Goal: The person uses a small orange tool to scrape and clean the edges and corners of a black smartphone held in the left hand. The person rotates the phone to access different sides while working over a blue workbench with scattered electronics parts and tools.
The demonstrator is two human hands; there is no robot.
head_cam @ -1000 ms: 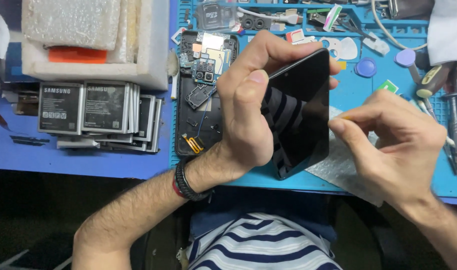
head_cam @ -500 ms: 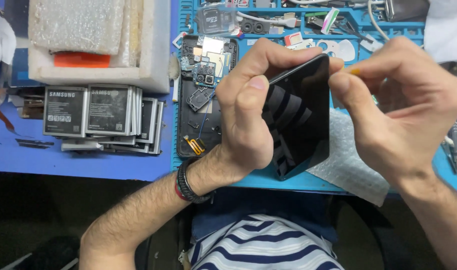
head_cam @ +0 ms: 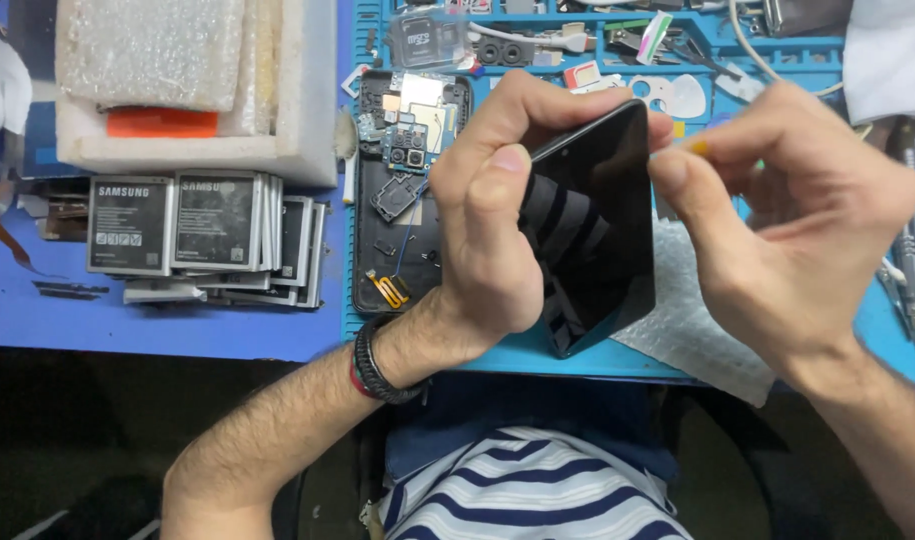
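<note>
Fingers of the left hand (head_cam: pixel 492 240) clamp a black phone screen panel (head_cam: pixel 597 225) at frame centre.

Head view: its long axis runs from the upper right corner near the fingertips down toward the lower middle, glass face tilted up, held above the blue work mat (head_cam: pixel 537 355). Right hand (head_cam: pixel 787 230) pinches a small yellow-tipped tool (head_cam: pixel 699 147) at the panel's upper right edge. An opened phone body (head_cam: pixel 397 190) lies left of the panel, stacked batteries (head_cam: pixel 202 235) farther left.
</note>
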